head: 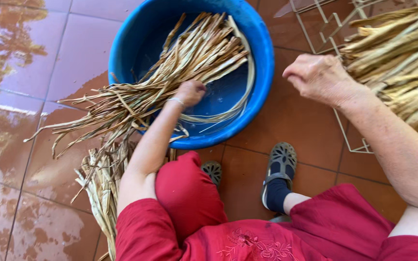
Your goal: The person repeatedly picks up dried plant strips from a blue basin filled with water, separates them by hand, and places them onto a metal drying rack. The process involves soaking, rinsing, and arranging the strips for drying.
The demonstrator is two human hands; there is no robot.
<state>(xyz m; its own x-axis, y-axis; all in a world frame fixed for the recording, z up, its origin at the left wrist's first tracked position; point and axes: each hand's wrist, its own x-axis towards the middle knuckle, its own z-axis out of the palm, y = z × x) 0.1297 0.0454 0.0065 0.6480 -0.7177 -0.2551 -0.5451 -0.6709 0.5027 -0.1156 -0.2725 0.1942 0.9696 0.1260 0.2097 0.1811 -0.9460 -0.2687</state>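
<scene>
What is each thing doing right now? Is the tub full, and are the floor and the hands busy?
Blue tub: upright, a little water inside.
Dry leaf strips: lying across the tub, ends hanging over its rim.
Left hand: closed on the strips in the tub.
Right hand: loosely curled, by the stacked leaves.
White wire rack: under the stack.
Tiled floor: wet, shiny.
</scene>
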